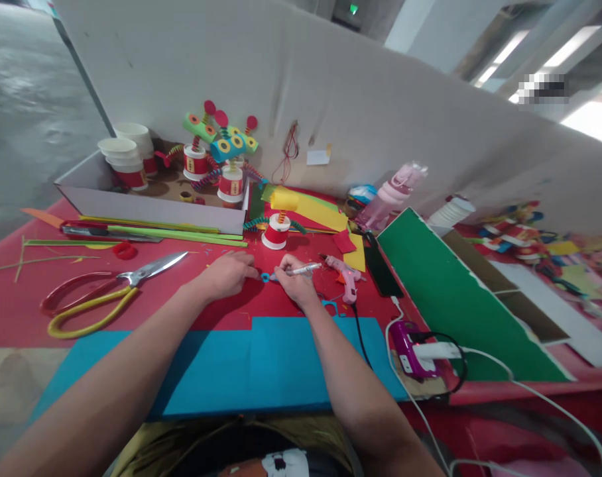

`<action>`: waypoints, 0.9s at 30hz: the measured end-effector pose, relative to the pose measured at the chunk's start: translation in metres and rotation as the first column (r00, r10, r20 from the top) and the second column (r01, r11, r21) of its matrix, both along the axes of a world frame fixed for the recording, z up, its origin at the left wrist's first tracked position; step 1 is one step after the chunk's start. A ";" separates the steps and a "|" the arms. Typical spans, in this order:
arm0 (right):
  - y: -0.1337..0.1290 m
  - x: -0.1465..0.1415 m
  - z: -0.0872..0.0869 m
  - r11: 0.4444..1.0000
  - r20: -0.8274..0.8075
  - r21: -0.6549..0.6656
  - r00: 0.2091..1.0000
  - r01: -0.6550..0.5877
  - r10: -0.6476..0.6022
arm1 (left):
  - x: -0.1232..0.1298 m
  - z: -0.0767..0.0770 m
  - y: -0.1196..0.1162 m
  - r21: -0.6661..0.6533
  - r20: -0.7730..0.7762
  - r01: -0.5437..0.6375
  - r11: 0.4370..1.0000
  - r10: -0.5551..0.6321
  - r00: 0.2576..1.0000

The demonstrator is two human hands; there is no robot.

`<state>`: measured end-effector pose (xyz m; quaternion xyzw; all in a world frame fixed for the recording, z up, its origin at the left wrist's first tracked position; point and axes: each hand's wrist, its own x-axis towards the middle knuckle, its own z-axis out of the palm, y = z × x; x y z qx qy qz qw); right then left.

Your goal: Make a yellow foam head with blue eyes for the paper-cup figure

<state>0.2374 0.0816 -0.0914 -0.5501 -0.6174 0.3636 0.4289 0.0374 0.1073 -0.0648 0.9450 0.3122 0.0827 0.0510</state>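
My right hand [295, 281] is closed around a whitish pen [305, 269], its tip at a small blue paper ring [266, 277] on the red tabletop [221, 317]. Just left of the ring, my left hand [230, 275] rests low on the table, its fingers reaching toward the ring; whether they pinch anything is too small to tell. Beyond both hands stands a red-and-white paper cup figure [276, 232] with green coiled arms and a yellow paper roll [284, 198] on top. Blue paper sheets [211, 371] lie beneath my forearms.
Scissors [132, 278] lie at left, below green and yellow strips. A white box [152, 211] holds cups and finished figures. At right are a pink glue gun [348, 281], a phone [382, 265], a purple power adapter [413, 351] with cables, a pink bottle [393, 192] and a green panel [460, 305].
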 end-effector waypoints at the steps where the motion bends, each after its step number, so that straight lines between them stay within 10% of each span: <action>1: 0.000 0.000 0.000 1.000 -0.001 0.002 1.000 -0.002 0.002 | 0.000 0.001 0.000 -0.002 -0.002 -0.002 1.000 0.002 1.000; 9: -0.001 -0.001 0.002 0.999 -0.036 0.039 0.999 0.001 0.000 | 0.000 0.000 0.000 0.002 -0.004 0.000 1.000 0.000 1.000; 15: 0.006 0.017 0.003 0.989 -0.373 -0.035 0.916 0.145 -0.148 | 0.000 -0.001 0.000 0.014 0.019 0.003 1.000 -0.003 1.000; 27: 0.006 0.024 0.000 0.966 -0.180 0.089 0.958 0.243 -0.224 | 0.008 0.001 -0.009 0.117 0.104 0.009 0.993 -0.021 0.994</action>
